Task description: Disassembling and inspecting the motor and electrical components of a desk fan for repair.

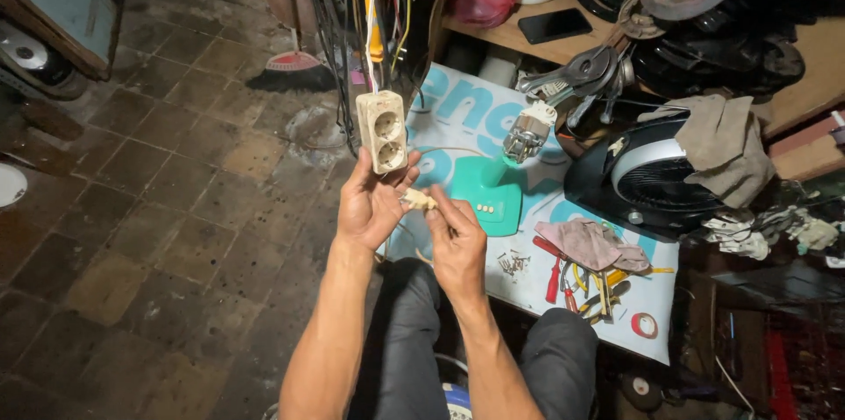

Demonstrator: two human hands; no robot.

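Note:
My left hand holds up a cream double wall socket, gripping its lower end; white and yellow wires run up from its top. My right hand pinches a small cream plug piece just below the socket, between both hands. My forearms reach up from my lap, and my knees in dark trousers show below.
A green fan base with a bare motor lies on a printed sheet. Loose screws, rags, red-handled screwdrivers, pliers and a tape roll lie to the right. A black fan housing, wrenches and a phone sit behind. Tiled floor on the left.

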